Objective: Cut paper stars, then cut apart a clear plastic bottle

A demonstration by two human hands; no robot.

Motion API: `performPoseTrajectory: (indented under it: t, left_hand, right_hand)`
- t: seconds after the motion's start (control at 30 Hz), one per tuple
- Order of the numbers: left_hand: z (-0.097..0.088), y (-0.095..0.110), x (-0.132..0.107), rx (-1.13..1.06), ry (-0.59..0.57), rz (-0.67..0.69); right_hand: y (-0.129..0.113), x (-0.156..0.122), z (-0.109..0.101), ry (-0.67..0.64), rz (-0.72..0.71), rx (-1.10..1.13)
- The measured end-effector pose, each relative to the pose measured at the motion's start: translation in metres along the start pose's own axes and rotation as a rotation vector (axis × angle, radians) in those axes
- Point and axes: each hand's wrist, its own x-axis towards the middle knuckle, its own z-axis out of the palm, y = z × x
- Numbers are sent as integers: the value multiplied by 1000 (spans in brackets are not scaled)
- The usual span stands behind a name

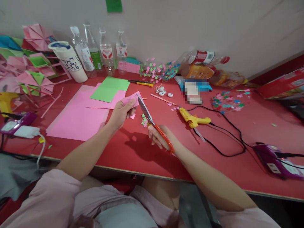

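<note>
The left hand [124,110] pinches a small pink paper piece [132,96] at the blades [144,108] of red-handled metal scissors [155,125] gripped by the right hand [163,136]. Red tabletop [123,155] extends below them to its front edge [147,175]. The white cup [75,71] bears unclear blue lettering [68,61].

paper sheets [76,117] lie on the tabletop [133,155], left of the scissors [152,121] in the right hand [169,134]. upright bottles [108,52] stand behind the sheets, before the wall [152,28]; a tumbler [71,63] stands left of the bottles; paper shapes [39,61], farther left. a cutter [143,83] lies behind the scissors. a glue gun [193,119] lies right of the scissors; a power strip [270,156], farther right.
</note>
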Motion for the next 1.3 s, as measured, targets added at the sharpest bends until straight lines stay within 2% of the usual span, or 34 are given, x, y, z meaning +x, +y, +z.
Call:
performPoseTrajectory:
  t: [0.23, 0.63, 0.9, 1.03, 1.23, 1.3]
  left_hand:
    - [0, -1, 0, 15, -46, -11]
    - [0, -1, 1, -3, -34, -14]
    - [-1, -3, 1, 18, -26, -24]
    - [0, 0, 1, -51, -14, -49]
    - [-1, 4, 0, -217, -82, -83]
    - [-2, 3, 0, -239, -60, -88]
  right_hand:
    - [1, 2, 1, -10, -16, 31]
    - [2, 0, 1, 18, -3, -11]
    - [10, 11, -1, 17, 82, -26]
    - [12, 12, -1, 17, 65, -16]
    - [9, 9, 0, 43, 16, 26]
    - [7, 8, 1, 48, 19, 26]
